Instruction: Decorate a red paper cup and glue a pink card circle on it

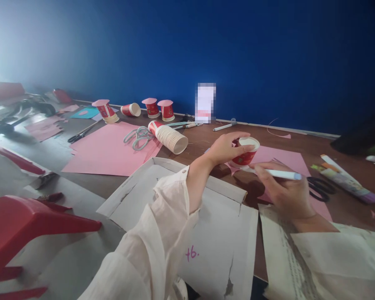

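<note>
My left hand (226,146) is closed around a red paper cup (245,157) with a white rim, its open mouth facing up. Under the cup lies a small piece of pink paper (232,167). A white marker (283,174) with a light blue end is gripped in my right hand (283,191). Its tip points at the lower part of the cup; whether it touches the cup or the paper I cannot tell. A pink sheet (278,157) spreads behind my right hand, and black-handled scissors (321,188) rest on it, partly hidden.
A stack of paper cups (171,139) lies on pink sheets (112,152). Cups with pink tops (167,110) stand by the blue wall, near a propped phone (205,102). A marker pack (350,181) is at right, a white cardboard box (218,233) in front, a red stool (34,225) at left.
</note>
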Available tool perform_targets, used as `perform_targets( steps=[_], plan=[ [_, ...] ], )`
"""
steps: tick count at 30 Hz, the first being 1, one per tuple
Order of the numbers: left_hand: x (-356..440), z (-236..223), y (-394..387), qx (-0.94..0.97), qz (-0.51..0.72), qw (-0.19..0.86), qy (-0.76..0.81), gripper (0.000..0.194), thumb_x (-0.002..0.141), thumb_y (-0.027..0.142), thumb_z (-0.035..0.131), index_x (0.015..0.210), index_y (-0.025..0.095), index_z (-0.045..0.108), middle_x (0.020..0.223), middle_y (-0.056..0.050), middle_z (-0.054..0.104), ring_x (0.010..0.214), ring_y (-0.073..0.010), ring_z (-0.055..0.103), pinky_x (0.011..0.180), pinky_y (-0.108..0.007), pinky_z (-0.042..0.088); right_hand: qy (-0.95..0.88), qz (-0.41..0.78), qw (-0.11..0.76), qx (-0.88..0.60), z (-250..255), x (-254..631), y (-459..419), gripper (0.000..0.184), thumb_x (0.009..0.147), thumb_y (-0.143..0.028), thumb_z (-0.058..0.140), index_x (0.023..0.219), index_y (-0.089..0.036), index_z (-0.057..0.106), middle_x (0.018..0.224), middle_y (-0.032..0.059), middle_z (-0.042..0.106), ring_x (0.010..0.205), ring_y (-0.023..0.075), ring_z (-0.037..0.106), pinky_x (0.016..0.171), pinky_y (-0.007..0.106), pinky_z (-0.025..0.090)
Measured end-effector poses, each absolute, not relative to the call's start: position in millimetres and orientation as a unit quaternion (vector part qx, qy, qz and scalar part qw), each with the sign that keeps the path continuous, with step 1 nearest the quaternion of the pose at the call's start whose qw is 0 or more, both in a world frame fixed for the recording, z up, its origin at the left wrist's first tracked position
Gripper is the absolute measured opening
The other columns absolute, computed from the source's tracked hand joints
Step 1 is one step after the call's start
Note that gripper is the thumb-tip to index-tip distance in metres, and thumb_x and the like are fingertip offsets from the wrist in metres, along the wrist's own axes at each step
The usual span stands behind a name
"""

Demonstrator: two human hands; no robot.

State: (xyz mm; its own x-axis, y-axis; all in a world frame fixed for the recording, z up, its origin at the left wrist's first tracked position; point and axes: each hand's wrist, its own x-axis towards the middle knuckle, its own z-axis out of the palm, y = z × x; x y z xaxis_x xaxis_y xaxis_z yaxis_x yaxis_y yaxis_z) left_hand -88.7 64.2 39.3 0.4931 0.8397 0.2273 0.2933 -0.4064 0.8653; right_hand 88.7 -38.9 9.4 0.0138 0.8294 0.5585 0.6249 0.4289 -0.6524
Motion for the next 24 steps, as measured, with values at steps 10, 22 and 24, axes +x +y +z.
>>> perform_targets(
  steps=[10,22,24],
  plan=[
    [-89,42,62,0.768,0.333,0.399,0.375,0.052,0.087,0.042,0.065,0.134,0.019,0.059,0.136,-0.007,0.064,0.106,-0.0184,0.064,0.097,-0.03,0.049,-0.704,0.129,0.444,-0.539,-2,75,-32,0.02,0.088,-0.041,0.068,0.098,-0.027,0.077,0.097,0.002,0.075,0.088,0.0197,0.07,0.083,0.032,0.054],
    [-90,41,63,0.781,0.336,0.382,0.362,0.054,0.087,0.045,0.064,0.134,0.018,0.06,0.136,-0.007,0.064,0.105,-0.0181,0.064,0.097,-0.03,0.049,-0.707,0.114,0.441,-0.541,-8,77,-28,0.017,0.088,-0.038,0.068,0.097,-0.028,0.077,0.097,0.0015,0.075,0.088,0.0191,0.07,0.081,0.031,0.054],
    [-91,40,64,0.786,0.335,0.373,0.361,0.054,0.087,0.046,0.064,0.134,0.018,0.06,0.136,-0.007,0.064,0.105,-0.018,0.064,0.097,-0.031,0.048,-0.707,0.112,0.443,-0.54,-8,77,-28,0.017,0.087,-0.038,0.068,0.097,-0.027,0.077,0.096,0.0018,0.075,0.087,0.019,0.07,0.081,0.031,0.054]
  ],
)
